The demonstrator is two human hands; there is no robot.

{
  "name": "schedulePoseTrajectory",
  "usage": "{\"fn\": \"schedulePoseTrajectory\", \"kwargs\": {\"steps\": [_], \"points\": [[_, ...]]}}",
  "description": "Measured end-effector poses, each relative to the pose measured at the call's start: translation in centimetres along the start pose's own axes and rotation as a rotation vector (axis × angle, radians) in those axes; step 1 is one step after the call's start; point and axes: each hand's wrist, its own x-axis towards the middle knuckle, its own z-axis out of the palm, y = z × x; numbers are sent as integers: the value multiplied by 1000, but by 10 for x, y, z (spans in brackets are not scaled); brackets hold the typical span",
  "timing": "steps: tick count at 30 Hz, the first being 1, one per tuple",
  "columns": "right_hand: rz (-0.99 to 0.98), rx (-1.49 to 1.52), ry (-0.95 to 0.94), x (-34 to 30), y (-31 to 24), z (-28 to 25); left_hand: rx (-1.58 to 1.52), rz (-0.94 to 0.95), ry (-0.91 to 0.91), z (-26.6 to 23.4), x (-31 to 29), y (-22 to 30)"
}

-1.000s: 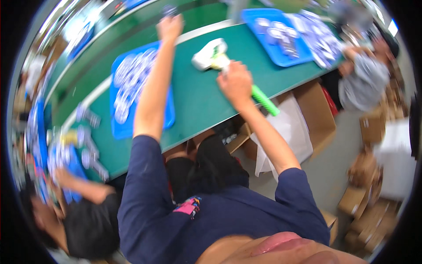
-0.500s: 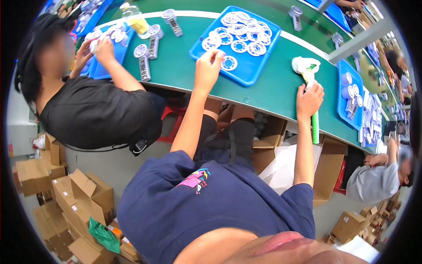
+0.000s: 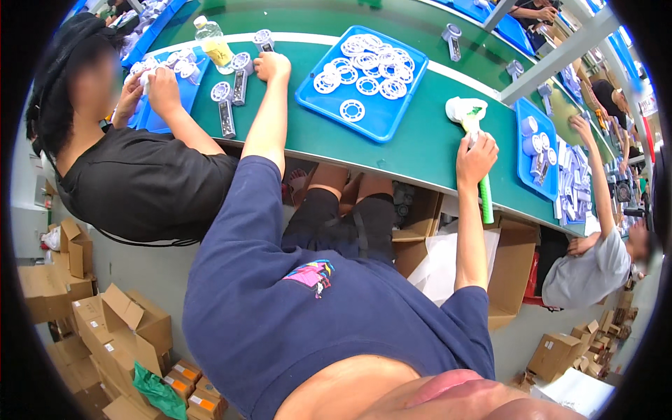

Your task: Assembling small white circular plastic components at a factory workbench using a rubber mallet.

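On the far left part of the green table, my left hand [image 3: 273, 67] is closed over the handle of a grey round-headed housing [image 3: 264, 38], whose head shows past the fingers. My right hand [image 3: 477, 158] grips a hammer-like tool [image 3: 486, 199] with a green handle; its head is wrapped in something white and points away from me. Between my hands lies a blue tray [image 3: 313, 100] with several white slotted rings [image 3: 367, 85] piled in it. One ring [image 3: 352, 110] rests apart near its front edge. Two more grey housings [image 3: 225, 112] stand left of my left hand.
A bottle [image 3: 215, 45] with yellow liquid stands beyond the housings. At left, a co-worker in black [image 3: 147, 189] handles white parts over another blue tray [image 3: 154, 121]. To the right are a blue tray [image 3: 526, 148] of cylindrical parts and a co-worker in grey [image 3: 588, 269]. Cardboard boxes [image 3: 91, 308] crowd the floor.
My left hand has moved left from the ring tray to the grey housing and closed on it. My right hand keeps hold of the tool. The co-worker at right has reached an arm forward.
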Motion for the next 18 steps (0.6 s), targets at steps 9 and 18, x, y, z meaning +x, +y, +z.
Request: {"fn": "schedulePoseTrajectory", "kwargs": {"steps": [9, 18], "points": [[-96, 588, -99, 19, -88, -5, -829, 293, -117, -97, -175, -17], [-210, 735, -445, 95, -277, 84, -973, 89, -522, -165, -300, -136]]}}
